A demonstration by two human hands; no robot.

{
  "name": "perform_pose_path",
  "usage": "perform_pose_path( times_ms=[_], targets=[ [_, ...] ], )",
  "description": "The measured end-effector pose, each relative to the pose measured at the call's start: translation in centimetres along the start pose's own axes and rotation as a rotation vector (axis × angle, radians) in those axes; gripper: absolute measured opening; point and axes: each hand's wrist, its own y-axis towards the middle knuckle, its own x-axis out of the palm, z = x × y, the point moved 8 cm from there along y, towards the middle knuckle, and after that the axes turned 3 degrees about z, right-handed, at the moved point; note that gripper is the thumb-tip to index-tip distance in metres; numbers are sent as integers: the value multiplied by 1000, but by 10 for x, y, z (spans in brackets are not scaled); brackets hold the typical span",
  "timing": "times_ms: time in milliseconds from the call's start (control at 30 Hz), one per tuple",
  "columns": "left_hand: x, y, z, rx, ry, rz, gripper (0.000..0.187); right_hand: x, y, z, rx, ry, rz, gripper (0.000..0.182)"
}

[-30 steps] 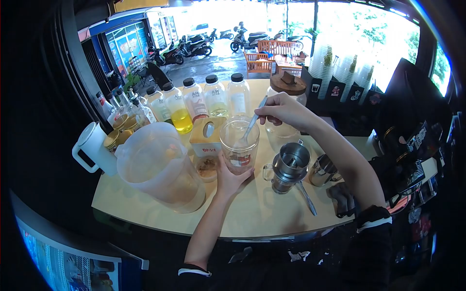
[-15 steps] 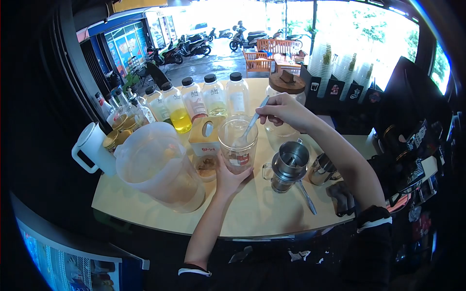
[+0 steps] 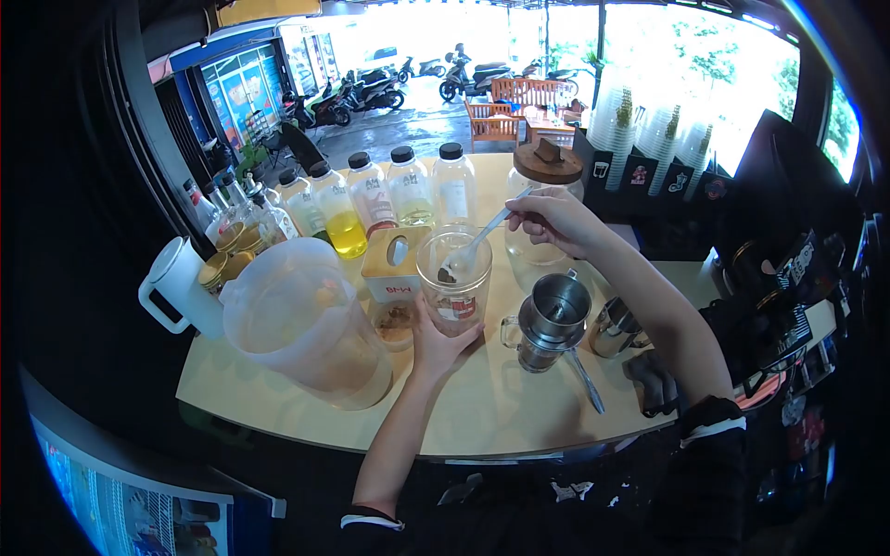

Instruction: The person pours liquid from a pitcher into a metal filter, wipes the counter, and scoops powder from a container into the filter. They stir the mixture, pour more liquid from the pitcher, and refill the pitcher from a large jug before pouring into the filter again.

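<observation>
A clear cup with a red logo stands upright near the middle of the table, my left hand wrapped round its lower part. My right hand pinches the handle of a white spoon, whose bowl is inside the cup. Something small and dark shows beside the spoon's bowl. Just left of the cup are a brown and white box and a low round container with brown contents. A metal drip filter sits on a glass mug to the right.
A large translucent pitcher stands left, with a white jug beyond. Black-capped bottles line the back, near a wooden-lidded jar. A metal pitcher, a spoon and a dark cloth lie right.
My right hand has moved slightly right and down, and the spoon leans more. The dark bit in the cup now shows. My left hand keeps its hold.
</observation>
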Motion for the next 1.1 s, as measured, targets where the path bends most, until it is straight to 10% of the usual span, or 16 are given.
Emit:
perform_pose_path(
  times_ms=[1100],
  targets=[
    [5,-4,-31,-95,-214,53,81,-117,-159,19,-371,-57,509,22]
  ],
)
